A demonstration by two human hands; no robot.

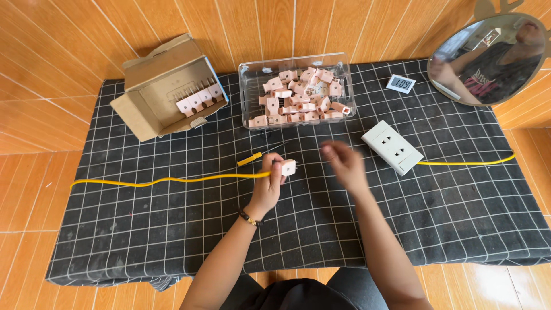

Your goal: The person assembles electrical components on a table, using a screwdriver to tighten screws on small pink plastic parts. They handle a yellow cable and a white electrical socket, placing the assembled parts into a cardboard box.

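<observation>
My left hand (270, 182) grips a small pink plug piece (288, 167) at the end of a yellow cable (166, 180) that trails left across the mat. My right hand (343, 163) hovers just right of it, blurred, fingers loosely curled, and I cannot tell if it holds anything. A yellow-handled screwdriver (251, 158) lies on the mat just beyond my left hand. A white socket block (392, 147) rests to the right, with a second yellow cable (468, 163) running off toward the right edge.
A clear plastic tray (248, 90) holds several pink plug pieces. An open cardboard box (150, 103) at back left has a few more inside. A small digital display (400, 84) and a round mirror (488, 57) stand at back right. A black gridded mat (172, 229) covers the table.
</observation>
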